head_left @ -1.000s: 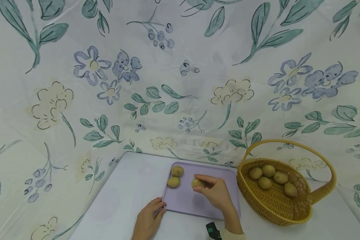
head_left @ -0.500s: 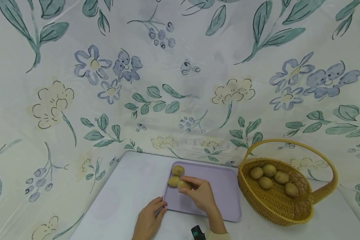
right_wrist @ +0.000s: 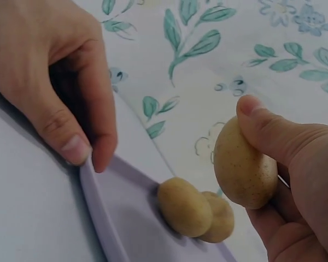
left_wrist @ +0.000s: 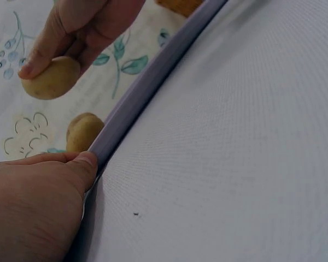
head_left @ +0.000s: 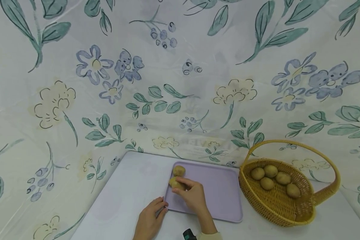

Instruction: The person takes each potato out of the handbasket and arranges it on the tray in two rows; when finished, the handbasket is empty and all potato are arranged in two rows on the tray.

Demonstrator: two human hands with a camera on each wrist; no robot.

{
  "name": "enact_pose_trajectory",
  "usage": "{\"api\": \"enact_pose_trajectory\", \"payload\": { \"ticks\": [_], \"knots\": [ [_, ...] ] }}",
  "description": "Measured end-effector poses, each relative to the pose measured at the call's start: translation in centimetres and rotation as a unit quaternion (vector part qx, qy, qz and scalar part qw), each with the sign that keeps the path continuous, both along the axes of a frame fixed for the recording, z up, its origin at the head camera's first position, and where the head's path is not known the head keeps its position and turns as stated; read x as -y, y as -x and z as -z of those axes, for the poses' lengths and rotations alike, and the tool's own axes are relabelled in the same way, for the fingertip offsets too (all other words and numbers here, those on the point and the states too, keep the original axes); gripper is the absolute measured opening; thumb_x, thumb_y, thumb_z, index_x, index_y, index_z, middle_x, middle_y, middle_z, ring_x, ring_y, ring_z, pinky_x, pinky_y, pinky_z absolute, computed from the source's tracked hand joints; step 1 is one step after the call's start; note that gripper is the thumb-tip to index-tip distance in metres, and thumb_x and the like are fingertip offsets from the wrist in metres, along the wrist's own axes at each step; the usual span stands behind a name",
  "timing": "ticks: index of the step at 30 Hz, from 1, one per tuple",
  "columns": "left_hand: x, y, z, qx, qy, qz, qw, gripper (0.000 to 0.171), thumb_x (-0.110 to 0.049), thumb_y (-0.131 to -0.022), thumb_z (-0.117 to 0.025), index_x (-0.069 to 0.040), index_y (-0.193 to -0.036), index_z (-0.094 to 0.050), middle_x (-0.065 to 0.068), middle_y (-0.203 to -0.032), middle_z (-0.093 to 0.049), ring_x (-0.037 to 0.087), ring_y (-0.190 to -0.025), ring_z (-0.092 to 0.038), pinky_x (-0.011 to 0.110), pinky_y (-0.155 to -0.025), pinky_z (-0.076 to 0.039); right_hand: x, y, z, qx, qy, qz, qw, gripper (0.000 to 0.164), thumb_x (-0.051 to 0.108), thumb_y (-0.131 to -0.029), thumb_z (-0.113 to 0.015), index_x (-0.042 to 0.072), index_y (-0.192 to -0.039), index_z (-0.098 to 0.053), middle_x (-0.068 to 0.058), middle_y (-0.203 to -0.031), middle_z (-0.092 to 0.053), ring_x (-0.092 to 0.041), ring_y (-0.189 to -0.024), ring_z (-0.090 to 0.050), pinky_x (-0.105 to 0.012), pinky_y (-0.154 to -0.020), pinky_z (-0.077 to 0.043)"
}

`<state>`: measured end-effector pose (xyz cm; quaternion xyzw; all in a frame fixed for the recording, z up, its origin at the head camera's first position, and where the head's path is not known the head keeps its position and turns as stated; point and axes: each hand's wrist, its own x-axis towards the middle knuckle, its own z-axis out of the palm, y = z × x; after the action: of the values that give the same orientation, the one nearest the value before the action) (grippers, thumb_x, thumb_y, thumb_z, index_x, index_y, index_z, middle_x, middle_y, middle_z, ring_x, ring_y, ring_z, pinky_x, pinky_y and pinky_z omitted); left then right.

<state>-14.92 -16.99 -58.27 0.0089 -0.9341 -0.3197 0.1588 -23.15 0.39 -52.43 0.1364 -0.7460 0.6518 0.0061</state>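
My right hand (head_left: 195,198) holds a potato (right_wrist: 245,164) between thumb and fingers, raised over the left side of a lilac tray (head_left: 216,191). Two more potatoes lie on the tray along its left edge: a farther potato (head_left: 179,170) and a nearer potato (right_wrist: 185,207). In the head view the held potato overlaps the nearer one. At the tray's front left corner, my left hand (head_left: 151,216) pinches the rim with thumb and fingers, as the right wrist view (right_wrist: 54,82) shows.
Right of the tray stands a wicker basket (head_left: 267,213) with a tall arched handle (head_left: 291,142) and several potatoes (head_left: 267,183) inside. A white table (head_left: 114,196) lies under everything. Behind it hangs a floral-patterned cloth (head_left: 168,76).
My right hand has carried its potato leftward across the tray, from near the middle to beside the two lying potatoes. The left hand has stayed at the tray's corner.
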Motion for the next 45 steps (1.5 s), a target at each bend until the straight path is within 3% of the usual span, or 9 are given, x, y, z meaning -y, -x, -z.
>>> {"api": "enact_pose_trajectory", "payload": {
  "ticks": [6, 12, 19, 32, 45],
  "knots": [
    [0.1, 0.1, 0.3, -0.011, 0.008, 0.000, 0.9999, 0.016, -0.019, -0.090, -0.078, -0.024, -0.105, -0.079, 0.000, -0.126, -0.073, 0.025, -0.119, -0.070, 0.046, -0.102, -0.058, 0.8, -0.1, 0.6, -0.007, -0.028, 0.011, 1.000, 0.036, 0.015, -0.077, -0.090, 0.009, -0.111, -0.079, -0.008, -0.115, -0.078, -0.029, -0.115, -0.070, -0.023, -0.095, -0.059],
    [0.1, 0.0, 0.4, -0.010, 0.007, 0.003, 0.9999, 0.017, -0.019, -0.090, -0.078, -0.024, -0.107, -0.079, 0.001, -0.127, -0.073, 0.025, -0.119, -0.070, 0.046, -0.102, -0.058, 1.5, -0.1, 1.2, -0.008, -0.066, 0.033, 0.997, 0.035, 0.016, -0.075, -0.091, 0.011, -0.108, -0.080, -0.008, -0.113, -0.078, -0.026, -0.113, -0.071, -0.019, -0.091, -0.059],
    [0.1, 0.0, 0.4, -0.002, 0.001, 0.003, 1.0000, 0.018, -0.018, -0.090, -0.077, -0.023, -0.107, -0.079, 0.001, -0.128, -0.073, 0.026, -0.120, -0.069, 0.047, -0.102, -0.058, 2.0, -0.2, 1.8, -0.018, -0.088, 0.039, 0.995, 0.035, 0.017, -0.075, -0.091, 0.013, -0.107, -0.081, -0.005, -0.112, -0.079, -0.027, -0.115, -0.071, -0.036, -0.097, -0.062],
    [0.0, 0.0, 0.4, -0.033, 0.007, 0.001, 0.9994, 0.016, -0.018, -0.088, -0.079, -0.021, -0.104, -0.079, 0.001, -0.124, -0.074, 0.024, -0.117, -0.071, 0.045, -0.101, -0.059, 2.5, -0.1, 2.8, -0.030, -0.114, 0.039, 0.992, 0.037, 0.016, -0.073, -0.091, 0.015, -0.109, -0.080, -0.001, -0.110, -0.079, -0.025, -0.116, -0.071, -0.040, -0.102, -0.059],
    [0.0, 0.0, 0.3, -0.025, 0.006, -0.001, 0.9997, 0.018, -0.019, -0.089, -0.079, -0.022, -0.106, -0.079, 0.000, -0.125, -0.074, 0.024, -0.118, -0.070, 0.046, -0.101, -0.058, 2.9, -0.3, 3.6, -0.100, -0.164, 0.053, 0.980, 0.037, 0.014, -0.071, -0.091, 0.013, -0.107, -0.080, -0.001, -0.108, -0.079, -0.026, -0.112, -0.073, -0.042, -0.100, -0.059]
  ]
}}
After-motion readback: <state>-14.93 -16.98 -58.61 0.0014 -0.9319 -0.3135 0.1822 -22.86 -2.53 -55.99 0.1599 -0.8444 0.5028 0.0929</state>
